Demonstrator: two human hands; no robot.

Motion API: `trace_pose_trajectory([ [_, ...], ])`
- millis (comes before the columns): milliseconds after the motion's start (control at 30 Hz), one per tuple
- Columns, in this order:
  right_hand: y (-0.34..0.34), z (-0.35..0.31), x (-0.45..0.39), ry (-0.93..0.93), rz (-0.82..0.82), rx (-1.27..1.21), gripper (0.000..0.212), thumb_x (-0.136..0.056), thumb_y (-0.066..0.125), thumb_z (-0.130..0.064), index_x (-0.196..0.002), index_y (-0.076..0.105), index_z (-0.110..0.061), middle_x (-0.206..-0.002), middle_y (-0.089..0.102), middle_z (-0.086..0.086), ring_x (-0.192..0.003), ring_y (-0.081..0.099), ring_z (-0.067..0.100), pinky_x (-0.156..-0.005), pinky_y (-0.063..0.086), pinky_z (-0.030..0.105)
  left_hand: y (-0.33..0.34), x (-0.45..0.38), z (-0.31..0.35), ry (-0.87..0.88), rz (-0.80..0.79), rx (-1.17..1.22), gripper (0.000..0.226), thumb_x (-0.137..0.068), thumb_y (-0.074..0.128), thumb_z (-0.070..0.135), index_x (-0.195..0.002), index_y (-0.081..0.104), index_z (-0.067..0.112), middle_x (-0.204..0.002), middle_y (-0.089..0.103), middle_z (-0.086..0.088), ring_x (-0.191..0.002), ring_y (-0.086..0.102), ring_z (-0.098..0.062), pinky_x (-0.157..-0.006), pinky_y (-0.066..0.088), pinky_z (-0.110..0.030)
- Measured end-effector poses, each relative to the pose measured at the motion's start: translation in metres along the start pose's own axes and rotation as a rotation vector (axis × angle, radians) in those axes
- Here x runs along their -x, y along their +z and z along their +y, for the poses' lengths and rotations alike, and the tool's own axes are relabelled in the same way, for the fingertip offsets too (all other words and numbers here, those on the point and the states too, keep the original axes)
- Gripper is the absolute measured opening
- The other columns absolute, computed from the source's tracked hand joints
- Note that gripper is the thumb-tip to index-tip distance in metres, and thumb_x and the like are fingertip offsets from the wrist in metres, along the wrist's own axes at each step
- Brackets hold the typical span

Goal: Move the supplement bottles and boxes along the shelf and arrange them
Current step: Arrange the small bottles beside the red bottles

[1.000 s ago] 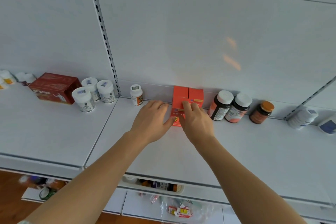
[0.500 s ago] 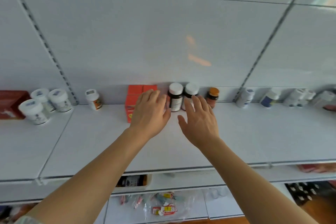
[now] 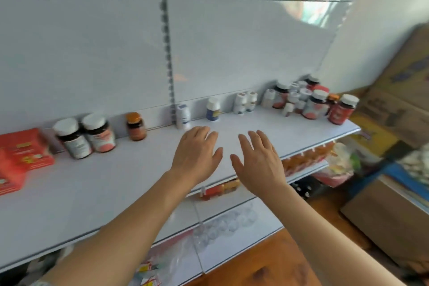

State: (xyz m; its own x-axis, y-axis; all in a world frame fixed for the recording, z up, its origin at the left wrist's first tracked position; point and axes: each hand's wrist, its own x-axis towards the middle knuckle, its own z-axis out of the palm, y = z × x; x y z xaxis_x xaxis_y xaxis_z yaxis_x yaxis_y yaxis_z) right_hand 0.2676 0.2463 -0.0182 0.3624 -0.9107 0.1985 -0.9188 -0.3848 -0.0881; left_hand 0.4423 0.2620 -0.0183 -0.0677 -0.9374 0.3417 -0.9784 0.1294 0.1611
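Both my hands hover flat over the white shelf (image 3: 116, 188), holding nothing. My left hand (image 3: 197, 153) and my right hand (image 3: 257, 160) have straight, spread fingers and lie side by side. The red boxes (image 3: 21, 155) sit at the far left. Two dark bottles with white caps (image 3: 86, 137) and a small amber bottle with an orange cap (image 3: 136, 126) stand left of my hands. Behind my hands by the back panel stand a small white bottle (image 3: 183, 116) and a blue-labelled white bottle (image 3: 212, 109). A crowded group of bottles (image 3: 308, 102) fills the shelf's right end.
A slotted upright (image 3: 168, 53) runs down the back panel. A lower shelf (image 3: 232, 206) carries orange and red packets and clear bags. Cardboard boxes (image 3: 394, 100) are stacked at the right, beyond the shelf's end. Wooden floor shows below.
The view has swung right along the shelf. Both hands left the red boxes, which now sit at the far left, and moved right, past the dark bottles, open and empty.
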Motion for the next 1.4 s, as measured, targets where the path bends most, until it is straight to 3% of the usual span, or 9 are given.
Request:
trace_pose_trajectory([
  [300, -0.001, 0.138, -0.021, 0.201, -0.011, 0.039, 0.060, -0.100, 0.039, -0.048, -0.150, 0.031, -0.017, -0.156, 0.033, 0.009, -0.148, 0.018, 0.030, -0.119, 0.022, 0.041, 0.061, -0.106, 0.095, 0.171, -0.079, 0.093, 0.046, -0.098, 0.045, 0.041, -0.135, 0.053, 0.014, -0.133, 0.058, -0.004, -0.123, 0.049, -0.022, -0.104, 0.039, -0.036],
  [667, 0.002, 0.245, -0.122, 0.184, 0.036, 0.088, 0.051, -0.098, 0.048, -0.039, -0.142, 0.044, -0.014, -0.144, 0.046, 0.006, -0.139, 0.030, 0.027, -0.111, 0.038, 0.041, 0.123, -0.239, 0.134, 0.142, -0.146, 0.181, 0.044, -0.098, 0.044, 0.042, -0.134, 0.051, 0.017, -0.131, 0.058, -0.001, -0.120, 0.050, -0.022, -0.096, 0.043, -0.036],
  [800, 0.015, 0.269, -0.155, 0.113, 0.072, 0.085, 0.044, -0.095, 0.054, -0.034, -0.134, 0.050, -0.015, -0.134, 0.053, 0.005, -0.134, 0.035, 0.027, -0.110, 0.037, 0.039, 0.143, -0.262, 0.139, 0.105, -0.199, 0.181, 0.042, -0.098, 0.046, 0.042, -0.133, 0.051, 0.019, -0.129, 0.058, -0.001, -0.118, 0.051, -0.023, -0.094, 0.044, -0.035],
  [1000, 0.033, 0.309, -0.215, -0.010, 0.110, 0.033, 0.042, -0.092, 0.056, -0.023, -0.132, 0.052, -0.013, -0.129, 0.055, 0.005, -0.134, 0.036, 0.029, -0.103, 0.043, 0.042, 0.180, -0.297, 0.150, 0.041, -0.196, 0.163, 0.029, -0.095, 0.046, 0.041, -0.115, 0.056, 0.021, -0.112, 0.064, 0.001, -0.102, 0.058, -0.023, -0.080, 0.047, -0.035],
  [1267, 0.047, 0.339, -0.285, -0.372, 0.185, -0.097, 0.037, -0.079, 0.070, -0.002, -0.115, 0.065, -0.006, -0.116, 0.064, 0.010, -0.126, 0.048, 0.038, -0.084, 0.053, 0.050, 0.219, -0.329, 0.177, -0.180, -0.165, 0.108, 0.035, -0.091, 0.049, 0.051, -0.109, 0.059, 0.022, -0.106, 0.064, 0.006, -0.100, 0.059, -0.020, -0.074, 0.050, -0.034],
  [1400, 0.054, 0.344, -0.310, -0.512, 0.233, -0.191, 0.033, -0.080, 0.061, -0.002, -0.112, 0.067, -0.007, -0.112, 0.067, 0.011, -0.123, 0.052, 0.040, -0.078, 0.054, 0.054, 0.234, -0.335, 0.189, -0.238, -0.131, 0.090, 0.032, -0.093, 0.054, 0.045, -0.106, 0.058, 0.016, -0.100, 0.063, 0.001, -0.096, 0.060, -0.024, -0.068, 0.047, -0.033],
])
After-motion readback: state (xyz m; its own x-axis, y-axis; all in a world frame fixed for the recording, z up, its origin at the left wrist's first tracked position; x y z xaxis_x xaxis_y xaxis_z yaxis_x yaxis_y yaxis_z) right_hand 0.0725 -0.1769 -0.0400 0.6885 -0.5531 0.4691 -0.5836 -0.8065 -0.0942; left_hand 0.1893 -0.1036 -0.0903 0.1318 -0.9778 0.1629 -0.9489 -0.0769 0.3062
